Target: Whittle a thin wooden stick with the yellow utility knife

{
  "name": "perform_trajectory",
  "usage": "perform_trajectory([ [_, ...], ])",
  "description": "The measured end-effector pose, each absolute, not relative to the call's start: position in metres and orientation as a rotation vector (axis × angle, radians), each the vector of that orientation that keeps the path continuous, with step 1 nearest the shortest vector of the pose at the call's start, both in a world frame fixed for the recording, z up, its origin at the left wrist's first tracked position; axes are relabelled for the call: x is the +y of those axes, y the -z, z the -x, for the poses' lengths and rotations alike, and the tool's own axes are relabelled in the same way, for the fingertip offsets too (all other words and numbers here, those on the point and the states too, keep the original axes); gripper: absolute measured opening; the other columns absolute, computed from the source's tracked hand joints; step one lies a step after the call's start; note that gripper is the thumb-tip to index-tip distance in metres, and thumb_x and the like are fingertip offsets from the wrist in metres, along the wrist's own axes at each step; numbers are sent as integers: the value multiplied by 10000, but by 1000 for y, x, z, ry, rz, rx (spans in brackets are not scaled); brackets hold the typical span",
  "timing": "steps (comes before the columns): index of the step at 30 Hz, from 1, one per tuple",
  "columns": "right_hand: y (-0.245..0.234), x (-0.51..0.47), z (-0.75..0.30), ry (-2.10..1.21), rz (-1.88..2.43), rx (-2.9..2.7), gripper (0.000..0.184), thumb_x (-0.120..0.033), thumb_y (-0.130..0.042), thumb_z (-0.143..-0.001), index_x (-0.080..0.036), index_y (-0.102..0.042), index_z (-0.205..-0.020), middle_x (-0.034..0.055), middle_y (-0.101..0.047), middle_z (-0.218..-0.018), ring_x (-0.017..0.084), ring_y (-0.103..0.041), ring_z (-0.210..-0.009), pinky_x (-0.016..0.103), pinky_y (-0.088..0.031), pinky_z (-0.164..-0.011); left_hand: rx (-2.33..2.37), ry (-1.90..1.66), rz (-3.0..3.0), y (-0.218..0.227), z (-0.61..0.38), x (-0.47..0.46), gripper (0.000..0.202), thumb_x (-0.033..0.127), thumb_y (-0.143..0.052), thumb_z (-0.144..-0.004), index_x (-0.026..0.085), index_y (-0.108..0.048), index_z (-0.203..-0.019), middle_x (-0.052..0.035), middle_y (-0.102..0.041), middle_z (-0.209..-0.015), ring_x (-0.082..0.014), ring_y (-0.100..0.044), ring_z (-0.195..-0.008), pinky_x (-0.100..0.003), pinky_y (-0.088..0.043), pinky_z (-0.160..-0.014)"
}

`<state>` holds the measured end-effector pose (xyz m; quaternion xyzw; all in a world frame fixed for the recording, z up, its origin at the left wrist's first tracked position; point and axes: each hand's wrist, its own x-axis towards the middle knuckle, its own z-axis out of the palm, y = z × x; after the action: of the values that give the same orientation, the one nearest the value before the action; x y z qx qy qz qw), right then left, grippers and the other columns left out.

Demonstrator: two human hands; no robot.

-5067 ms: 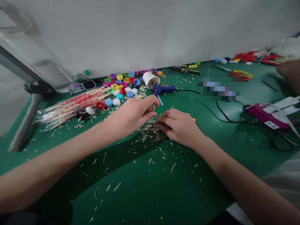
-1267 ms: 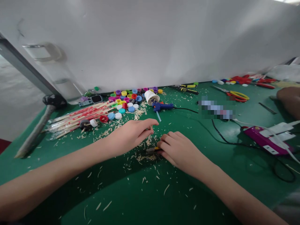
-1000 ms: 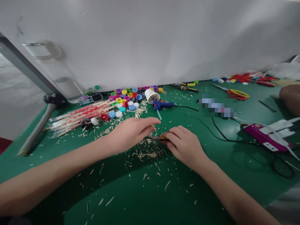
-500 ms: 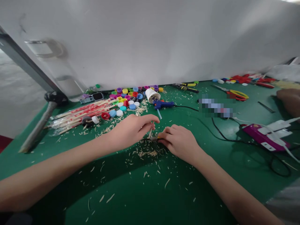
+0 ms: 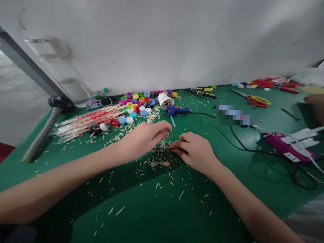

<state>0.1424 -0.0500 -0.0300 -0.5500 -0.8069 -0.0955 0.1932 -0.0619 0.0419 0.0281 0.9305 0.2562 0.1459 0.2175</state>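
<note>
My left hand (image 5: pixel 141 140) pinches a short, pale wooden stick (image 5: pixel 163 141) between thumb and fingers, its lower end pointing down at the table. In my right hand (image 5: pixel 196 152) is a small knife (image 5: pixel 166 147), its yellow part just showing at the fingertips and its blade pointing left. The blade lies across the stick's lower end; whether it cuts in is too small to tell. Below both hands, thin wood shavings (image 5: pixel 160 163) lie scattered on the green table (image 5: pixel 157 212).
Behind my hands lie a blue glue gun (image 5: pixel 178 110), a tipped white cup (image 5: pixel 165 100) and many bottle caps (image 5: pixel 143 113). Bagged sticks (image 5: pixel 88 123) and a hammer (image 5: pixel 43 135) are at left. Scissors (image 5: pixel 255 99), a purple power strip (image 5: pixel 288 146) and another person's hand (image 5: pixel 315 103) are at right.
Both hands keep their grips on the stick and the knife, with hardly any movement. The whole view has shifted slightly.
</note>
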Motion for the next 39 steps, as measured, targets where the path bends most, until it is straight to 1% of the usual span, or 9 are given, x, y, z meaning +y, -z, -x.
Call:
perform_trajectory([
  [3, 30, -50, -143, 293, 1536, -2238, 218, -338, -518, -932, -236, -710, -949, 27, -570, -751, 160, -456, -716, 287, -277, -572, 700, -405, -2606, -30, 62, 42, 256, 336, -372, -974, 213, -570, -1080, -30, -728, -893, -64, -578, -520, -209, -361, -462],
  [9, 30, -50, -142, 282, 1561, -2287, 184, -338, -563, -905, -247, -715, -955, 22, -563, -751, 163, -456, -722, 286, -272, -568, 701, -398, -2653, -33, 63, 41, 234, 323, -384, -974, 206, -574, -1044, -15, -717, -821, -48, -513, -446, -210, -332, -449],
  [13, 28, -50, -144, 257, 1550, -2230, 208, -324, -529, -927, -224, -709, -956, 26, -562, -757, 156, -457, -729, 277, -285, -582, 675, -411, -2679, -33, 63, 41, 254, 319, -378, -976, 197, -580, -1066, -28, -715, -829, -58, -534, -482, -208, -338, -458],
  [19, 28, -49, -146, 248, 1611, -2339, 181, -347, -561, -905, -256, -705, -968, 18, -556, -748, 160, -444, -714, 284, -243, -561, 650, -416, -2715, -33, 62, 40, 247, 311, -392, -972, 209, -587, -1085, -16, -715, -864, -66, -556, -548, -208, -367, -499],
  [24, 29, -51, -147, 249, 1556, -2229, 202, -328, -532, -924, -218, -698, -954, 25, -575, -770, 155, -466, -738, 276, -286, -585, 634, -416, -2706, -34, 62, 41, 238, 279, -390, -971, 188, -583, -1079, -13, -703, -817, -55, -521, -511, -208, -347, -478],
  [28, 30, -51, -146, 302, 1598, -2333, 180, -350, -560, -905, -251, -699, -959, 16, -554, -743, 163, -443, -714, 287, -253, -567, 606, -443, -2711, -33, 62, 41, 240, 266, -378, -971, 195, -583, -1074, -20, -711, -879, -66, -570, -574, -214, -380, -521],
  [31, 30, -51, -146, 268, 1585, -2298, 186, -344, -549, -912, -242, -697, -959, 16, -564, -753, 160, -459, -724, 283, -271, -570, 596, -427, -2722, -32, 63, 41, 249, 272, -371, -972, 198, -587, -1071, -24, -713, -882, -87, -603, -629, -220, -391, -538],
  [36, 30, -51, -146, 304, 1577, -2271, 179, -338, -559, -906, -240, -704, -944, 18, -573, -749, 162, -467, -721, 284, -283, -565, 597, -424, -2714, -32, 63, 41, 255, 275, -373, -973, 209, -572, -1118, -18, -715, -884, -55, -523, -511, -221, -356, -494],
  [39, 29, -51, -145, 307, 1596, -2316, 174, -347, -571, -897, -252, -707, -950, 16, -567, -731, 168, -466, -711, 291, -269, -554, 594, -404, -2721, -34, 63, 40, 246, 266, -379, -969, 214, -581, -1100, -6, -710, -852, -58, -519, -518, -219, -348, -497],
])
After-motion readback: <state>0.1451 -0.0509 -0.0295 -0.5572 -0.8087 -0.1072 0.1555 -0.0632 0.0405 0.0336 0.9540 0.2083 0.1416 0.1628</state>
